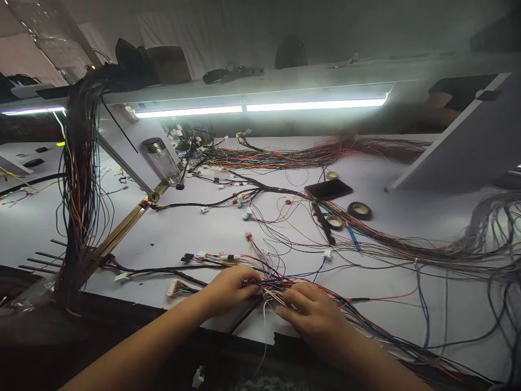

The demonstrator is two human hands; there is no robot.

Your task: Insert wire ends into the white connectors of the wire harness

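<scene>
- While the wire bundle (277, 282) near the front edge of the white table (199, 233) is pinched by the left hand (233, 288), it is touched by the right hand (311, 308); how tightly cannot be told.
- Over that edge, a hanging white wire (265, 328) could be snagged by a quick move.
- Thin wires (268, 266) could be knotted by a hard tug, since many are crossed just behind the hands.
- Farther back, a dark phone (329, 189) is set beside more wires (380, 237) and could be dragged by them.
</scene>
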